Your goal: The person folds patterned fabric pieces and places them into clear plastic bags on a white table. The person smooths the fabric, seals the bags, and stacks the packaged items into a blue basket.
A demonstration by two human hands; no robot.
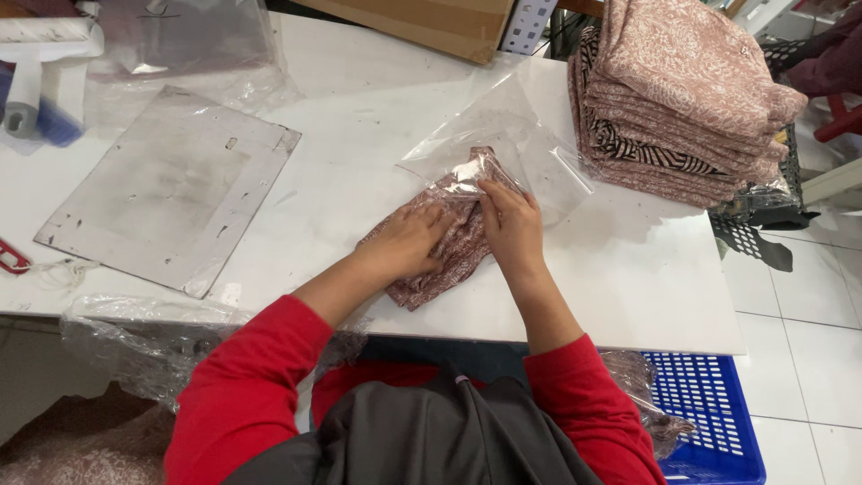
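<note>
Head view, hands on clear bag

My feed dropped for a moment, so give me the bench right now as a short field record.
left hand: flat on folded pink patterned garment
right hand: on garment at mouth of clear plastic bag
garment: top end inside bag
stack: folded pink garments, far right of white table
left of hands: grey flat board
floor: blue basket

Folded pink garment: middle hidden under both hands, far end veiled inside clear bag. Fabric stack beyond right hand: top cropped. Blue basket: probably half cut off.
</note>
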